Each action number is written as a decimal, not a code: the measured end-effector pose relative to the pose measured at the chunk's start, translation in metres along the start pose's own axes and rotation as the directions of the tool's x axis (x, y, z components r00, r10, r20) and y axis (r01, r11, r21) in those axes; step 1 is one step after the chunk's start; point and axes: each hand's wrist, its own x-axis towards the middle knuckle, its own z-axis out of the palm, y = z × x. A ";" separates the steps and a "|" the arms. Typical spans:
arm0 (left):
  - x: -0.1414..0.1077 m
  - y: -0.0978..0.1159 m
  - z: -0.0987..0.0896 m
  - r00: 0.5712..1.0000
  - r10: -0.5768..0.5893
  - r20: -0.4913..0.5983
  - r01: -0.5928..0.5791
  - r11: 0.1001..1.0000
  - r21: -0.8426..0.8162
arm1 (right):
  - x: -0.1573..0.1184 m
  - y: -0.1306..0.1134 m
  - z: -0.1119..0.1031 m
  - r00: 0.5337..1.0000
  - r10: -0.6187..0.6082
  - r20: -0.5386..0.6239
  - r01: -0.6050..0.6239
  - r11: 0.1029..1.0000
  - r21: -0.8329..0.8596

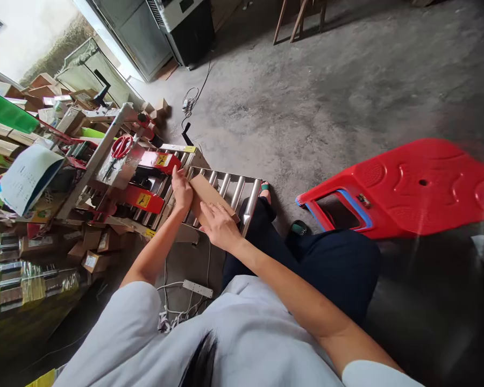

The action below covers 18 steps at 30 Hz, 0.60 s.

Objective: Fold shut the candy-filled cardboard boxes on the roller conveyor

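A small brown cardboard box [213, 194] lies on the metal rollers of a short conveyor [237, 194] in front of me. My right hand [220, 224] rests flat on the box's near side, fingers stretched out. At the box's left end is my left hand [181, 191], its fingers extended toward the machine; whether the palm presses on the box is hard to see. Just beyond that hand, a carton-sealing machine has two red guide blocks with yellow warning labels, a far one [167, 161] and a near one [145, 200].
Red-handled scissors [122, 146] lie on the machine, beside a curled paper sheet [30, 174]. Many cartons [99, 252] are piled at the left. A white power strip [198, 288] with cables is on the floor. To the right stands a red plastic stool [411, 188].
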 end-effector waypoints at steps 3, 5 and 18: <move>-0.031 0.019 -0.013 0.995 0.099 0.020 -0.096 0.987 -0.132 | -0.002 0.009 -0.003 0.999 0.015 -0.049 -0.011 0.997 0.075; -0.059 0.034 -0.022 0.953 0.167 0.254 -0.126 0.977 -0.171 | -0.003 0.016 -0.011 0.995 0.007 -0.103 0.011 0.986 0.169; -0.071 0.028 -0.010 0.881 0.159 0.446 -0.342 0.866 0.366 | -0.039 0.051 -0.033 0.785 0.359 -0.505 0.027 0.795 0.607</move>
